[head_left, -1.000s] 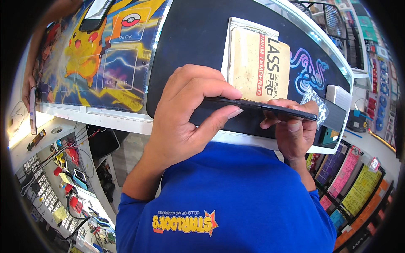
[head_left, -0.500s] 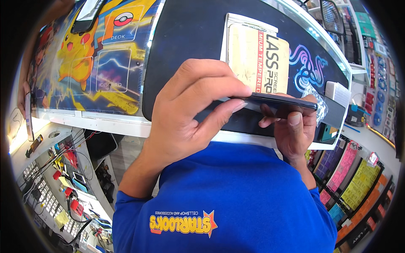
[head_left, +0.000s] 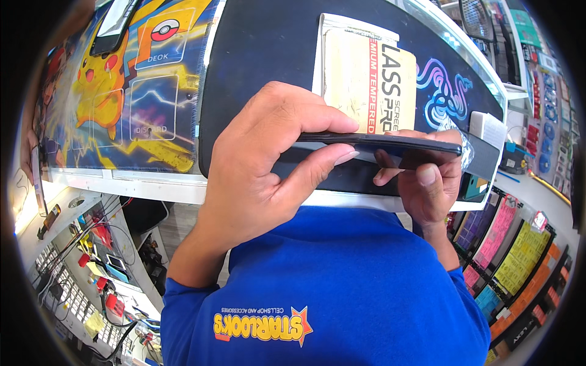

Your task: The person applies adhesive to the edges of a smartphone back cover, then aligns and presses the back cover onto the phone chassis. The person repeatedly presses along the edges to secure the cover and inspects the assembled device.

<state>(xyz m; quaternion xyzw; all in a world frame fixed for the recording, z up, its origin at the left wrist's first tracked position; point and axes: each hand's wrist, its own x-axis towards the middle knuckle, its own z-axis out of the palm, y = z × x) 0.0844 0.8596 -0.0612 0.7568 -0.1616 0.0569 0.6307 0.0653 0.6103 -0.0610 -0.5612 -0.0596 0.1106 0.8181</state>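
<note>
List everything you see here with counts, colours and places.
Counter: 1, white-edged, across the middle
Black mat: 1, black with multicoloured emblem, on counter
Play mat: 1, multicoloured, left of black mat
Phone: 1, black and white, on play mat
Flat package: 1, tan, on black mat
Slim device: 1, black, edge-on, centre
Crumpled wrap: 1, silvery, right of device
Small box: 1, white, counter's right end
Display panels: several, pink, yellow, orange, lower right
Co-worker's hand: 1, bare, left edge
Clutter: uncountable, mixed, lower left
Shirt: 1, blue, lower centre
Left hand: 1, bare, at device's left
Right hand: 1, bare, at device's right
</note>
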